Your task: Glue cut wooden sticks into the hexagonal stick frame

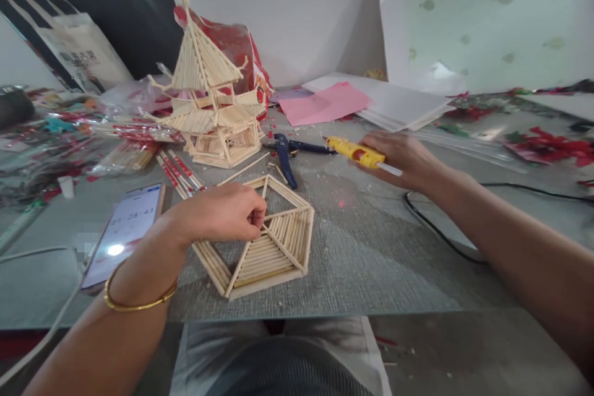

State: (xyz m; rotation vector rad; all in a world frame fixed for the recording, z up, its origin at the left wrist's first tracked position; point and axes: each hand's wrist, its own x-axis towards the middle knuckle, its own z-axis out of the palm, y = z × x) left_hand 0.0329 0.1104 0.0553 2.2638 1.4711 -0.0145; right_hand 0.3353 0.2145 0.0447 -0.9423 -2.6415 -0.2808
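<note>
A hexagonal frame of thin wooden sticks point(273, 253) lies flat near the table's front edge. Its lower and right sections are filled with parallel sticks, while the top one is open. My left hand point(227, 211) is over the frame's left part, fingers pinched together near its centre; whatever they hold is hidden. My right hand point(403, 158) is wrapped round a yellow glue gun point(357, 151), to the right of the frame and above the table. Behind the frame stands a stick-built pagoda model point(213, 111) with a pointed roof.
Blue-handled cutters point(285, 161) lie behind the frame. A lit phone point(123, 232) is at the left, near wrapped stick bundles point(125, 158). Pink paper point(322, 104) and white boards point(403, 108) are at the back. A black cable point(436, 235) curves under my right forearm.
</note>
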